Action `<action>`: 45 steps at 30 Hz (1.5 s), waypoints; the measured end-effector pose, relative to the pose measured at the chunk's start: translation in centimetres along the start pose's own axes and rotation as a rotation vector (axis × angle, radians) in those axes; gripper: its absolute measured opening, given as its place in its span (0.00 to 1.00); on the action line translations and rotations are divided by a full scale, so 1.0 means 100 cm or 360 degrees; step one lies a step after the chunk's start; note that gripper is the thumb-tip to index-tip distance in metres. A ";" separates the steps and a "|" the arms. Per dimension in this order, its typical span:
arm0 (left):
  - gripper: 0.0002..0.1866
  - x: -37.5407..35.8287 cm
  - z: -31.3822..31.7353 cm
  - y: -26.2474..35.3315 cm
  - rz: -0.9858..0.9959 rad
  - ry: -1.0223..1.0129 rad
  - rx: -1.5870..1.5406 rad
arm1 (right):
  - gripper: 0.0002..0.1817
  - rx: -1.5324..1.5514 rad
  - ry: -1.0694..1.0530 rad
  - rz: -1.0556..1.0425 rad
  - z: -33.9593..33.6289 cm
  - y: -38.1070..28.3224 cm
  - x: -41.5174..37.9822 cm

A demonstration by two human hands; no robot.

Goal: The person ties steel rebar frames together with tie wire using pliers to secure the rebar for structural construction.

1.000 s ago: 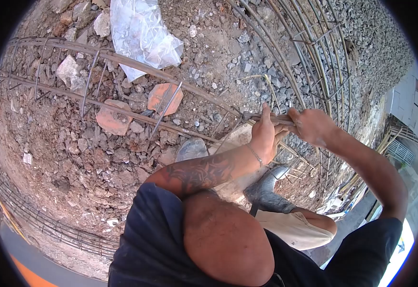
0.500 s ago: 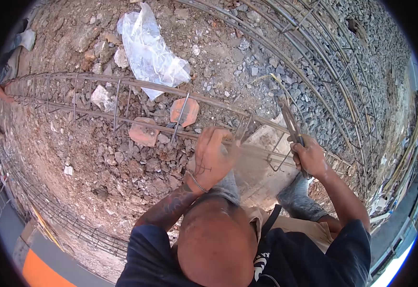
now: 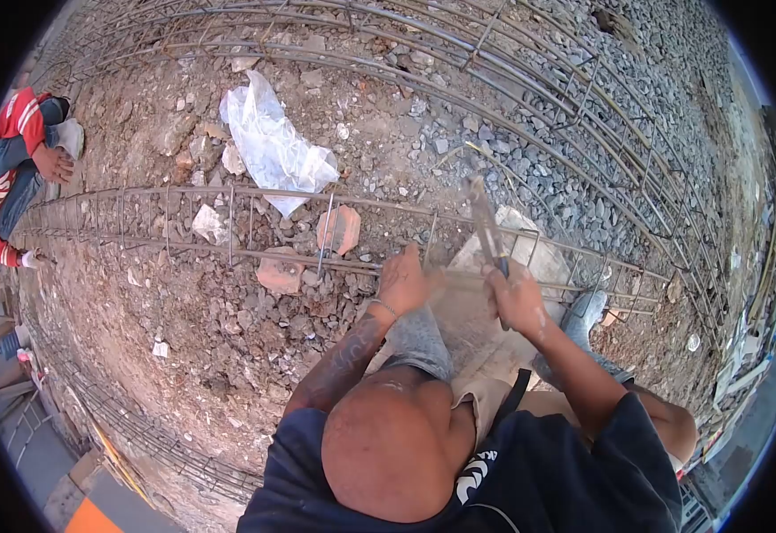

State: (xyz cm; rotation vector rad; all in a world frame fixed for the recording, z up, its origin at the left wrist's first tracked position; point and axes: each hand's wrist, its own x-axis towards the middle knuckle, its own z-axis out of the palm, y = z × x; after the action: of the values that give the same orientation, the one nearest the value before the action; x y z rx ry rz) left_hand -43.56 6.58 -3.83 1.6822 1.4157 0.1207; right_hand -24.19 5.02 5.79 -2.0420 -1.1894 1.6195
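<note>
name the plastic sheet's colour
The plastic sheet is translucent whitish, seen best in the head view.

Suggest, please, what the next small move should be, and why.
Perhaps the right hand should bring its metal tool toward the left hand: the tool's head stands apart, while the left hand is at the rebar cage.

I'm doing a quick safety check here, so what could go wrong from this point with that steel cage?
The metal tool in the bare right hand could slip and strike the left hand, which is bare too and close by at the steel cage.

A foot is close to the cage's end, so the bars might knock or trip the person if they shift.

The loose plastic against the cage could perhaps snag if the cage moves.
</note>
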 end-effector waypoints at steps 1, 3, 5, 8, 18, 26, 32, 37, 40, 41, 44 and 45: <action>0.31 0.007 0.014 -0.009 -0.0153 -0.0002 -0.0109 | 0.13 0.0166 0.0186 0.0028 -0.006 0.000 -0.005; 0.31 0.025 0.022 -0.019 -0.0250 0.0017 -0.0187 | 0.14 0.0467 0.0429 -0.0095 -0.025 -0.002 0.000; 0.27 0.026 0.024 -0.033 -0.0099 -0.0195 -0.0657 | 0.15 0.0746 0.0663 -0.0201 -0.029 0.002 -0.004; 0.21 0.030 0.032 -0.050 -0.0059 -0.0337 -0.0920 | 0.16 0.1325 0.1049 -0.0187 0.016 0.011 0.002; 0.21 0.036 0.015 -0.056 0.0051 -0.0779 -0.1210 | 0.17 -0.0312 0.0063 -0.0572 -0.003 0.027 -0.002; 0.15 0.025 0.014 -0.031 -0.0030 -0.0614 -0.1436 | 0.11 0.0338 -0.0537 0.0129 -0.028 0.026 -0.022; 0.14 -0.005 0.009 -0.002 -0.0374 0.0019 -0.1207 | 0.09 0.0368 -0.0358 0.0034 -0.027 0.042 -0.018; 0.23 0.009 -0.022 -0.012 -0.0712 -0.0810 -0.2063 | 0.12 -0.0076 -0.0574 0.0023 -0.042 0.033 -0.011; 0.24 0.009 -0.005 -0.014 -0.0485 -0.0470 -0.1769 | 0.17 0.0299 -0.0802 0.0413 -0.046 0.012 -0.006; 0.25 0.009 0.001 -0.018 -0.0310 -0.0294 -0.1521 | 0.21 0.0724 -0.0898 0.0745 -0.048 0.003 -0.004; 0.26 0.006 0.000 -0.019 -0.0246 -0.0199 -0.1169 | 0.26 0.0427 -0.1040 0.0777 -0.066 -0.023 0.014; 0.26 0.006 0.001 -0.019 -0.0253 -0.0174 -0.1203 | 0.26 0.0385 -0.1049 0.0787 -0.074 -0.032 0.020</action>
State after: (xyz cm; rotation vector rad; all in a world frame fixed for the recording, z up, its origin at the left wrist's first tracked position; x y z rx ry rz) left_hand -44.70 6.85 -5.42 0.9372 1.2028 0.4119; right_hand -18.80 10.41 9.02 -1.7791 -0.5973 2.6611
